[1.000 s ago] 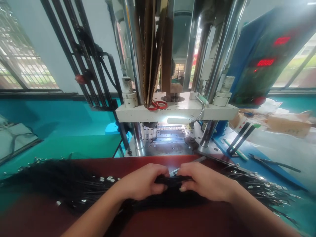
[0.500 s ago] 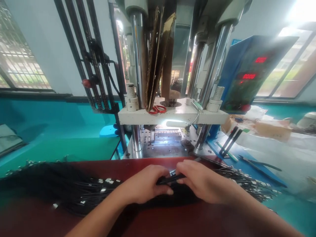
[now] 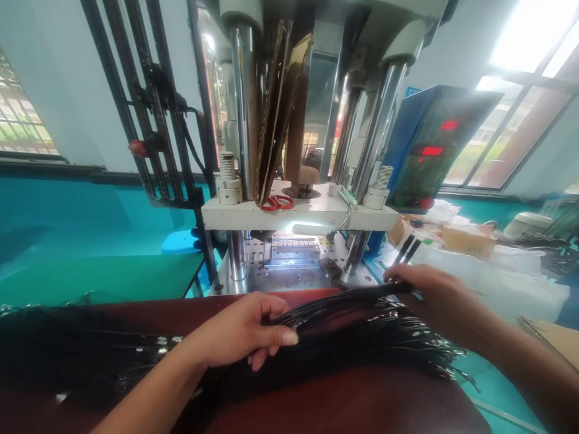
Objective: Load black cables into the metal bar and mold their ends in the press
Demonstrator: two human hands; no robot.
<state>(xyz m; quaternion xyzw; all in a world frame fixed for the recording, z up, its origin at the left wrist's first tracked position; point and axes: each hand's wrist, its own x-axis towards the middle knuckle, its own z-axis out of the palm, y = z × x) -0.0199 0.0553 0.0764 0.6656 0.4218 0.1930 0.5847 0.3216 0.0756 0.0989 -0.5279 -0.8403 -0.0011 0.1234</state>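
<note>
A bundle of thin black cables (image 3: 337, 303) stretches between my two hands over a red-brown tabletop (image 3: 362, 401). My left hand (image 3: 246, 330) is closed round the bundle's left part, thumb lying on top. My right hand (image 3: 427, 289) grips its other end, raised at the right and slightly blurred. Beneath lies a large heap of black cables (image 3: 353, 346), with small shiny metal ends fanned out at the right. More black cables (image 3: 54, 349) with bright ends spread at the left, partly behind my left forearm.
Behind the table stands a press with metal columns, a white plate (image 3: 298, 215) and a lit metal mould (image 3: 294, 250). Red-handled scissors (image 3: 277, 203) and cardboard rest on the plate. A blue control box (image 3: 441, 147) with red digits is at right, a green surface (image 3: 136, 274) at left.
My right hand has moved right, away from my left hand, drawing the cable bundle out between them. My left hand has shifted slightly left. The view has turned a little to the right.
</note>
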